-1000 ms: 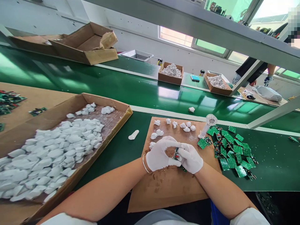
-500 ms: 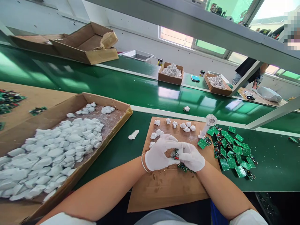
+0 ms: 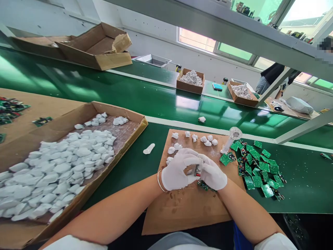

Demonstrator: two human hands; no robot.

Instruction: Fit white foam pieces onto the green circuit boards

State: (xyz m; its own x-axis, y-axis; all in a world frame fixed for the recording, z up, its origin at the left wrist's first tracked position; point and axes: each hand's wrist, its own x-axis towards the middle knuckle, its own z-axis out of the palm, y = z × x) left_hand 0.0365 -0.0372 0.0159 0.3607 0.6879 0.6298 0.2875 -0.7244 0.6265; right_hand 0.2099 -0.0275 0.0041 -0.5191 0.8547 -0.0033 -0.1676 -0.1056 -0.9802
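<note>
Both my hands wear white gloves and meet over a brown cardboard sheet point(image 3: 187, 208). My left hand point(image 3: 178, 172) and my right hand point(image 3: 213, 175) are closed together on a small green circuit board point(image 3: 197, 171) with a white piece pressed against it. Another green board point(image 3: 204, 185) lies under my right hand. Several white plastic shells point(image 3: 207, 141) sit at the far end of the sheet. A clear syringe-like tube point(image 3: 230, 139) rests at the sheet's right corner.
A big cardboard tray point(image 3: 117, 146) full of white shells is at my left. A pile of green boards point(image 3: 257, 166) lies at my right. A white piece point(image 3: 201, 119) rides on the green conveyor point(image 3: 130, 93). Boxes and another person point(image 3: 273, 78) are beyond it.
The white piece on the conveyor has moved left. My hands have closed tighter on the board, and the second board now lies under my right hand. The person across has shifted.
</note>
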